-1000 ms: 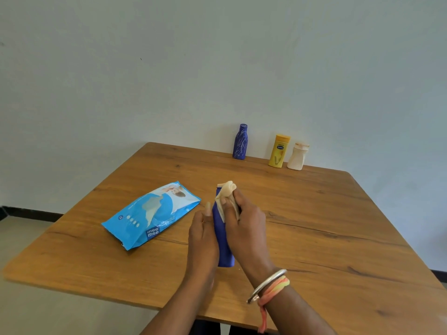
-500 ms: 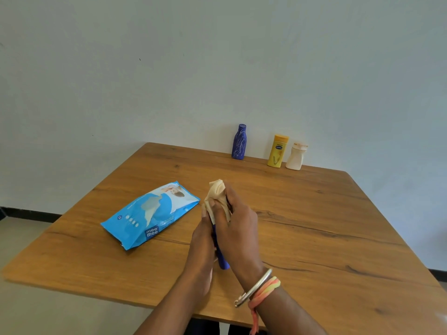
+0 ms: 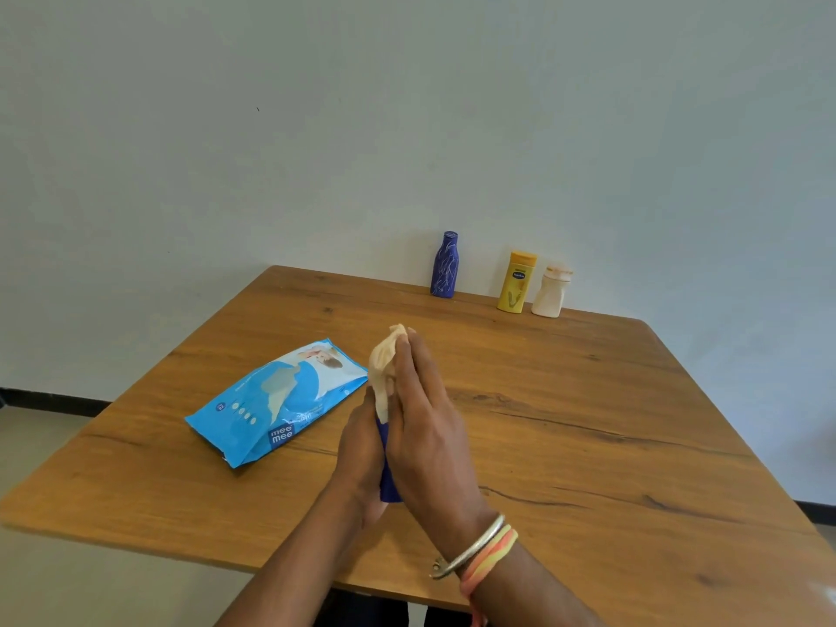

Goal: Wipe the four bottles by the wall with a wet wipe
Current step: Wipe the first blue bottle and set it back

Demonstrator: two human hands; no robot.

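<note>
- We find the left hand (image 3: 362, 450) gripping a blue bottle (image 3: 389, 486), fingers curled round it, over the desk (image 3: 588, 400).
- The right hand (image 3: 429, 436) clasps the wet wipe (image 3: 384, 364) over its top.
- We judge 1 of 4 under wiping; the patterned bottle (image 3: 445, 264), yellow bottle (image 3: 518, 282) and white bottle (image 3: 551, 291) wait at the wall.

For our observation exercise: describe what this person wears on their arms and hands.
No sleeves are in view. The right hand wears at the wrist a silver metal bangle and an orange, pink and yellow thread band. The left hand shows no ring or band.
</note>
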